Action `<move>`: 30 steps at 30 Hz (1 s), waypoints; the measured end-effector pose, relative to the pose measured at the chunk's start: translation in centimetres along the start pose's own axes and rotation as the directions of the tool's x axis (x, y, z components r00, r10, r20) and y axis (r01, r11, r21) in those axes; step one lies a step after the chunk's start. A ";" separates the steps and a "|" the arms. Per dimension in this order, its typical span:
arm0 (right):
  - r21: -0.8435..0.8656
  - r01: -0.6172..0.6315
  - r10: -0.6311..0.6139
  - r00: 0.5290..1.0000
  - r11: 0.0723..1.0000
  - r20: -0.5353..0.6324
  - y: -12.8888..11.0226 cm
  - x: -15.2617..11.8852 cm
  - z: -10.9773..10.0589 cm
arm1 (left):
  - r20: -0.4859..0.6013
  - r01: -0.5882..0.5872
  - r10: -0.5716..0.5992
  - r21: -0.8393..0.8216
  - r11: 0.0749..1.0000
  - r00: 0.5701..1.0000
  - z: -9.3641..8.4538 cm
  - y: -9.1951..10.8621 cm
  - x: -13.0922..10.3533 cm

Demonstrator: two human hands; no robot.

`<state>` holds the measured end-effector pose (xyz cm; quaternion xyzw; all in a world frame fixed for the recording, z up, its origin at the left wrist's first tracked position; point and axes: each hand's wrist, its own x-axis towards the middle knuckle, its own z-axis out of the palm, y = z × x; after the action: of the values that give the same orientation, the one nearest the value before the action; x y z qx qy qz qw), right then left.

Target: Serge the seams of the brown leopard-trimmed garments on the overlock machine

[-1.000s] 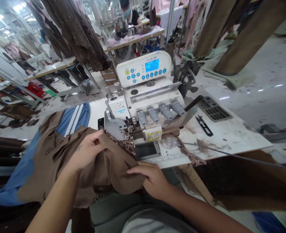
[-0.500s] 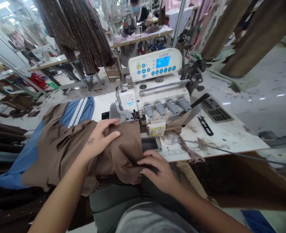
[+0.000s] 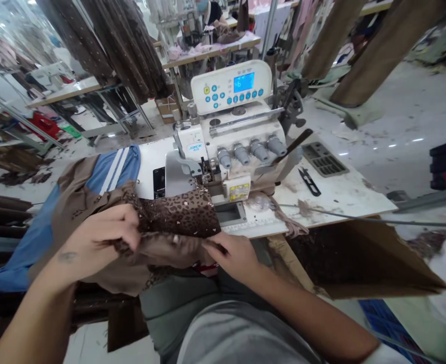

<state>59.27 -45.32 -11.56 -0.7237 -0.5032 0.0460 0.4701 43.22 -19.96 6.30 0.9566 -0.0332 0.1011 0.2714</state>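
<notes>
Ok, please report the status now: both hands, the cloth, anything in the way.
Left hand gripping brown cloth, right hand pinching it farther along. Leopard print showing by sewing machine. Scissors lie aside; no obstacle seen between hands.

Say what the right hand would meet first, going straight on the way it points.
Past the brown fold it holds, the right hand would likely meet leopard-print fabric; depth is unclear.

The left hand (image 3: 111, 230) has its fingers (image 3: 131, 227) curled in. The right hand (image 3: 238, 254) pinches. Both arms (image 3: 302, 306) reach forward.
</notes>
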 end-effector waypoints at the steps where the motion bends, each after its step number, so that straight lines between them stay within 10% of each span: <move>1: -0.021 0.062 -0.063 0.998 0.998 -0.019 0.3 -0.2 0.2 | 0.028 -0.036 0.037 -0.024 0.999 0.999 -0.2 -0.1 -0.8; 7: -0.073 0.308 -0.310 0.950 0.949 -0.027 0.9 -0.6 1.0 | -0.112 -0.167 0.165 -0.012 0.986 0.980 0.8 -0.9 -4.2; 16: -0.139 0.365 -0.369 0.930 0.921 -0.002 0.3 -0.6 -0.7 | -0.154 -0.183 0.173 -0.053 0.982 0.973 1.7 0.2 -3.9; 23: 0.032 0.226 -0.221 0.968 0.974 -0.119 0.1 -0.2 -0.2 | -0.147 0.074 -0.144 -0.404 0.912 0.979 5.4 1.1 -4.1; 30: -0.039 0.296 -0.298 0.952 0.954 -0.072 0.1 -0.1 0.1 | -0.233 0.066 0.010 0.315 0.947 0.972 11.2 2.8 -5.0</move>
<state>59.23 -45.30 -11.74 -0.6475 -0.5882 -0.0602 0.4807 39.99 -28.21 -2.67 0.9699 0.0291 0.2122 0.1161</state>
